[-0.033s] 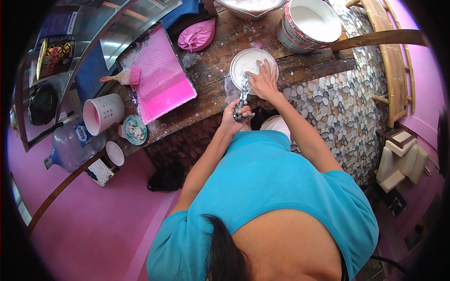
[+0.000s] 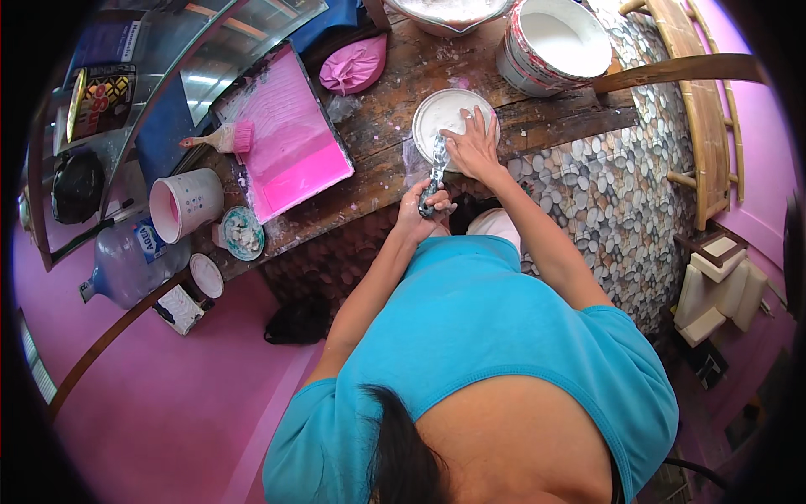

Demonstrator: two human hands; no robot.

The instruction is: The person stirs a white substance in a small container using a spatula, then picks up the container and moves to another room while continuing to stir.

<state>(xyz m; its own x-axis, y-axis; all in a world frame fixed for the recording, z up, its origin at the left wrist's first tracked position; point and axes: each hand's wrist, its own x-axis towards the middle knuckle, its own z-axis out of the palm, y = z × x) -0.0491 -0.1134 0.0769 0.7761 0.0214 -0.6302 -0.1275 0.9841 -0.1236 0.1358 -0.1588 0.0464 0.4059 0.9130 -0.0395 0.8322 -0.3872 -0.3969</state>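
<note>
My left hand (image 2: 417,208) is closed around the dark handle of a putty knife (image 2: 438,153), whose blade is smeared with white. The blade points away from me and its tip lies over the left part of a round white lid or shallow tub (image 2: 430,113); I cannot tell which. Fingers stretched, my right hand (image 2: 477,153) rests on the lid's right side, its thumb side close to the blade. Clear plastic (image 2: 413,160) shows beside the lid's left edge, on the worn wooden table (image 2: 382,126).
A pink paint tray (image 2: 298,172) stands left, with a paintbrush (image 2: 231,138) at its edge. Nearby are a white bucket (image 2: 189,202), a putty-smeared dish (image 2: 242,233) and a large water bottle (image 2: 130,260). A paint pail (image 2: 525,71), a bowl (image 2: 449,25) and a pink bag (image 2: 353,65) stand farther back.
</note>
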